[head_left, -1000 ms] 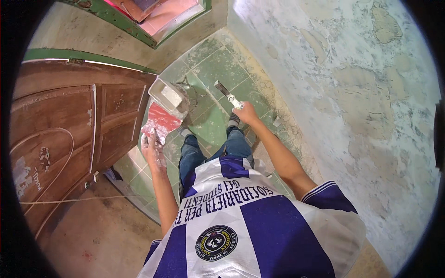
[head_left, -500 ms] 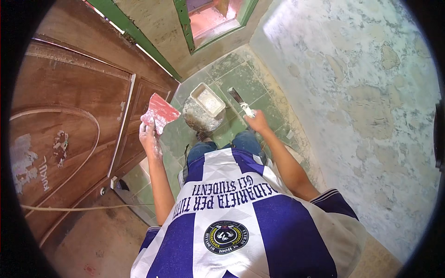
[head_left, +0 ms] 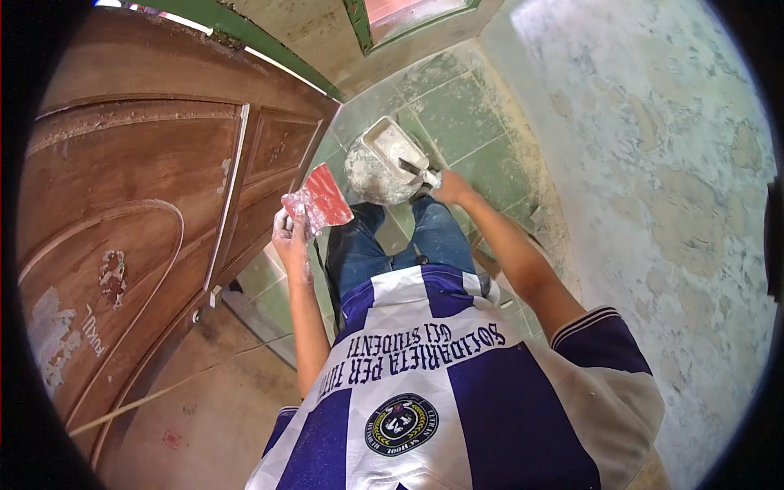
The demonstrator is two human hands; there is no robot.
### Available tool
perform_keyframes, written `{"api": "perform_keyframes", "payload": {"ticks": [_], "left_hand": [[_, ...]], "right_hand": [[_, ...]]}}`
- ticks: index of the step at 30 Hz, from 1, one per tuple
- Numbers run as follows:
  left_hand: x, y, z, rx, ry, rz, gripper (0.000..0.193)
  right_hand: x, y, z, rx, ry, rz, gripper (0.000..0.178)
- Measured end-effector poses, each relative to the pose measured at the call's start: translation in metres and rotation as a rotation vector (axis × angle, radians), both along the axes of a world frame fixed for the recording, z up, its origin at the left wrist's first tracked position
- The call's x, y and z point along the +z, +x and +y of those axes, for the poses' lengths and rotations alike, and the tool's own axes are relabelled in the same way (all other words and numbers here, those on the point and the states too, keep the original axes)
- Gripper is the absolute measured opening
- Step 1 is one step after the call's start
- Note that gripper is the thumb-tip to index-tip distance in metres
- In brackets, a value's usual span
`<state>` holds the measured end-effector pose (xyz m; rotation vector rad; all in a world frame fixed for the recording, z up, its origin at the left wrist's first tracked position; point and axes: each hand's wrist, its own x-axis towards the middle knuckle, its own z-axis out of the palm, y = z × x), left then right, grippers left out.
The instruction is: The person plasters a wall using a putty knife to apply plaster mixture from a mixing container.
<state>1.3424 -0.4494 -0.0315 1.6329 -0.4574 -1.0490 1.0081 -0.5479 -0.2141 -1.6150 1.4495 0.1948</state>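
Observation:
My left hand (head_left: 291,233), smeared with white, is closed around the lower edge of a red plastic spreader (head_left: 328,200) with white filler on its face. In my right hand (head_left: 451,188) I grip the white-caked handle of a putty knife (head_left: 414,168). Its dark blade reaches over the near right part of a rectangular, off-white tray (head_left: 381,131) with whitish filler inside; whether the blade touches the filler I cannot tell. Under the tray is a round, grey-white, splattered support (head_left: 367,181), such as an upturned bucket.
A brown panelled wooden door (head_left: 147,163) stands along the left. On the right rises a pale wall (head_left: 621,212) with patches of filler. Green floor tiles (head_left: 461,118) are dusted with white. At the top is a green-framed opening (head_left: 367,28). A thin cord (head_left: 139,412) crosses lower left.
My right hand has brought the putty knife from beside the tray to over it. The spreader in my left hand has come nearer the tray and turned. My view has shifted.

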Motion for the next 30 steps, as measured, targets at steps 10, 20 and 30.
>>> {"api": "perform_keyframes", "payload": {"ticks": [10,20,30], "left_hand": [[-0.057,0.048,-0.081,-0.558,0.092,-0.368,0.018],[-0.128,-0.035,-0.189,-1.189,-0.078,-0.806,0.021],[-0.179,-0.077,-0.203,-1.282,0.046,-0.962,0.019]], "right_hand": [[-0.019,0.066,-0.012,-0.335,-0.081,0.186,0.04],[0.006,0.076,0.037,-0.714,-0.058,0.215,0.039],[0.011,0.058,0.069,-0.887,-0.098,0.111,0.043]]}}
